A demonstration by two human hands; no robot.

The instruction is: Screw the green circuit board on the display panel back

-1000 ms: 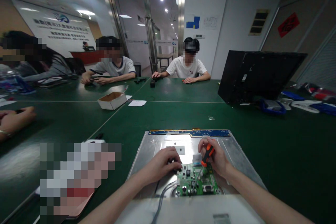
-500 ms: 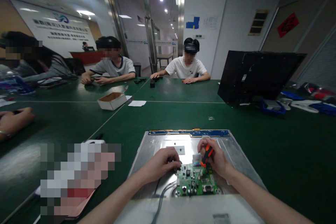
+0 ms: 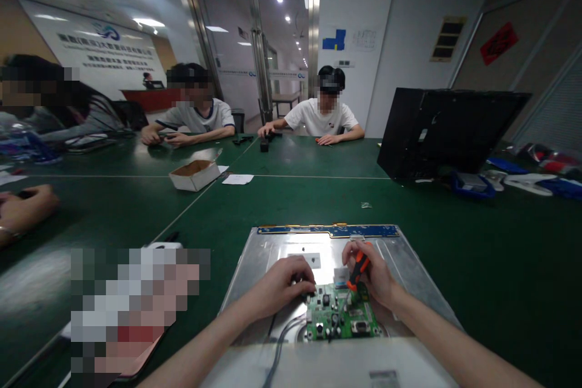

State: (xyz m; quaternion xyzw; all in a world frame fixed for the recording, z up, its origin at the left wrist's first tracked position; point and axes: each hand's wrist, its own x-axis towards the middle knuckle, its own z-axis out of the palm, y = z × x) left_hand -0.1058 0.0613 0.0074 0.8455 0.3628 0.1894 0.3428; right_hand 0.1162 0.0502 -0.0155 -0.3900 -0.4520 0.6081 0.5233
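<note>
A green circuit board [image 3: 341,318] lies on the silvery metal back of a flat display panel [image 3: 409,291]. My right hand [image 3: 379,279] is wrapped round the orange-and-black handle of a screwdriver [image 3: 361,268], whose shaft slants down to the left over the board. Beside the board's upper left corner, my left hand [image 3: 291,276] has its fingers curled with the thumb against them; anything inside them is hidden. Grey cables [image 3: 279,342] run from the board's left side toward me. Along the panel's far edge is a narrow blue circuit strip [image 3: 327,230].
A black monitor-like casing [image 3: 445,133] stands at the right, with a blue tray [image 3: 473,185] before it. An open carton [image 3: 194,176] and a paper slip [image 3: 237,179] lie farther back. Left of the panel is a blurred-out pink and white item [image 3: 145,315]. Several people sit around the green table.
My left thumb and fingertips have shifted slightly at the board's corner. The screwdriver handle has barely moved, while its shaft looks less distinct. Across the table, a person's hand has moved a little left.
</note>
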